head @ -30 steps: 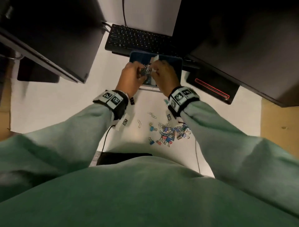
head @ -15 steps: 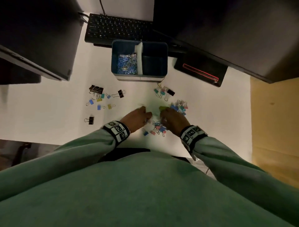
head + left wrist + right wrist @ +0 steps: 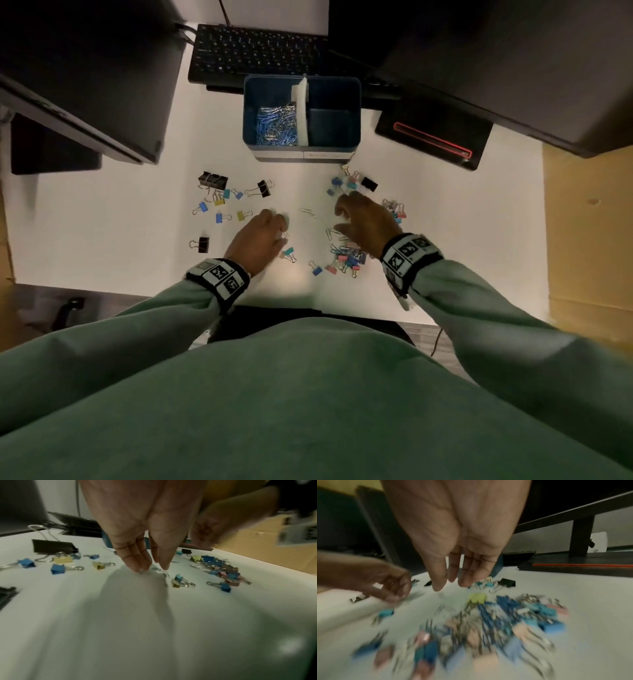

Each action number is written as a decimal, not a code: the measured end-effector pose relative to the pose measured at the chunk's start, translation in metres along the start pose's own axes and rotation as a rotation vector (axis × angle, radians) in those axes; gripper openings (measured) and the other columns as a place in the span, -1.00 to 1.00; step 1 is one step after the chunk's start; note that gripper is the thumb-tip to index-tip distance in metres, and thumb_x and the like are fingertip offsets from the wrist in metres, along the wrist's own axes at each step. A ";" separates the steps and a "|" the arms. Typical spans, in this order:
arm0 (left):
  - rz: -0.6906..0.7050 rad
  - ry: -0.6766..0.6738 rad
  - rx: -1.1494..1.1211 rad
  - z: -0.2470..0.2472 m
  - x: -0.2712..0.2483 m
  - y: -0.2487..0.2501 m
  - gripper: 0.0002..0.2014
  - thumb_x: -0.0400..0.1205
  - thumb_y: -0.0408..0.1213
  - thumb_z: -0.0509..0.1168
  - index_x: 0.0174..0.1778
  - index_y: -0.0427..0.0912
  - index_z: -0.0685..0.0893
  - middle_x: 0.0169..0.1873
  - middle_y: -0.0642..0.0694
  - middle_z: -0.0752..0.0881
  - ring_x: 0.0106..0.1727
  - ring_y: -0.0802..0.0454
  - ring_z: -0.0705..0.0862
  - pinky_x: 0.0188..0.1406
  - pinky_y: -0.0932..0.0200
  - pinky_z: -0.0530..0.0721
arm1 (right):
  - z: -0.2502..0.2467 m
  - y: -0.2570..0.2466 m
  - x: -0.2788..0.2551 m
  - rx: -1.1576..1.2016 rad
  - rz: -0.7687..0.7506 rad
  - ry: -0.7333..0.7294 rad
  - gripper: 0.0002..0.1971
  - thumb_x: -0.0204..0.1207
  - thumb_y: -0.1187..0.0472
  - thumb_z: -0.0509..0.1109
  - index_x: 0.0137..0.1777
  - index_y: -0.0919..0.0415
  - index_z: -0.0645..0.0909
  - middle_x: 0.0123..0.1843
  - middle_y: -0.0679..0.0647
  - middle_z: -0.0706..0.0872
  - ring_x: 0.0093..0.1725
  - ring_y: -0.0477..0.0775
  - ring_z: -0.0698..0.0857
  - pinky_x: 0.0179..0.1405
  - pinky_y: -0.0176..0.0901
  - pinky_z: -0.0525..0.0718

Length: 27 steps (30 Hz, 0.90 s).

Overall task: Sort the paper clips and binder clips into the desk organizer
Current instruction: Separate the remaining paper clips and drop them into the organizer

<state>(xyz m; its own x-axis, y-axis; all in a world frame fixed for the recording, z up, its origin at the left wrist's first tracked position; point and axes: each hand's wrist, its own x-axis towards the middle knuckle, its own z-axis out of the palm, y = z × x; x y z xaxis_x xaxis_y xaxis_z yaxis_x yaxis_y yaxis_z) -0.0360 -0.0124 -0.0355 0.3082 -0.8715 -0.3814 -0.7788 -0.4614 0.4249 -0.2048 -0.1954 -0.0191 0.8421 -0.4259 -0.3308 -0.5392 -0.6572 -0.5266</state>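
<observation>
Head view | step judged: gathering loose paper clips [image 3: 307, 212] off desk [image 3: 102, 222] | left hand [image 3: 257, 238] fingertips [image 3: 137, 568] down, pinch not discernible | right hand [image 3: 364, 224] spread, empty | organizer [image 3: 301, 152] behind, paper clips in left compartment | next: pinch flat wire, lift to left compartment

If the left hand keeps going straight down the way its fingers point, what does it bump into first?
Most likely the white desk itself: the left hand points down with its fingertips almost on it. A silver paper clip lies right beside the fingertips, so it may touch that too.
</observation>
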 end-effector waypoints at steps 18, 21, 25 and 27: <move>0.444 -0.232 0.143 0.046 0.031 0.072 -0.75 0.57 -0.21 0.36 0.14 -0.12 0.60 0.02 -0.15 0.66 0.04 -0.16 0.64 0.04 -0.08 0.63 | 0.017 0.041 -0.061 -0.032 0.090 0.105 -0.80 0.58 0.34 0.35 0.16 0.26 0.67 0.21 0.24 0.68 0.14 0.32 0.69 -0.04 0.05 0.70; 0.467 -0.211 0.135 0.041 0.024 0.058 -0.88 0.53 -0.31 0.39 -0.03 -0.14 0.66 -0.15 -0.12 0.66 -0.14 -0.15 0.64 -0.17 0.07 0.64 | 0.021 0.045 -0.066 -0.064 0.127 0.053 -0.82 0.56 0.35 0.33 0.13 0.24 0.64 0.20 0.23 0.64 0.11 0.31 0.67 -0.11 0.09 0.73; 0.500 -0.135 0.072 0.026 0.009 0.038 -0.84 0.49 -0.37 0.44 -0.04 -0.17 0.71 -0.19 -0.19 0.60 -0.23 -0.16 0.61 -0.31 0.16 0.62 | 0.019 0.049 -0.067 -0.127 0.172 0.046 -0.72 0.50 0.31 0.38 0.22 0.23 0.59 0.27 0.26 0.59 0.18 0.32 0.62 0.02 0.08 0.73; 0.434 -0.067 0.069 0.020 0.007 0.027 -0.76 0.52 -0.29 0.46 0.10 -0.16 0.70 -0.09 -0.18 0.63 -0.14 -0.12 0.62 -0.15 0.12 0.64 | 0.016 0.039 -0.063 -0.125 0.153 0.060 -0.67 0.48 0.27 0.44 0.24 0.25 0.58 0.30 0.28 0.58 0.23 0.32 0.59 0.08 0.08 0.68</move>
<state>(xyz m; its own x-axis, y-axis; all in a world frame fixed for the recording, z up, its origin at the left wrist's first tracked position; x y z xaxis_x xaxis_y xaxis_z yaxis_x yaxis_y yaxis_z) -0.0662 -0.0278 -0.0431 -0.0897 -0.9683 -0.2331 -0.8639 -0.0408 0.5021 -0.2793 -0.1844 -0.0311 0.7507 -0.5600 -0.3505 -0.6604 -0.6528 -0.3713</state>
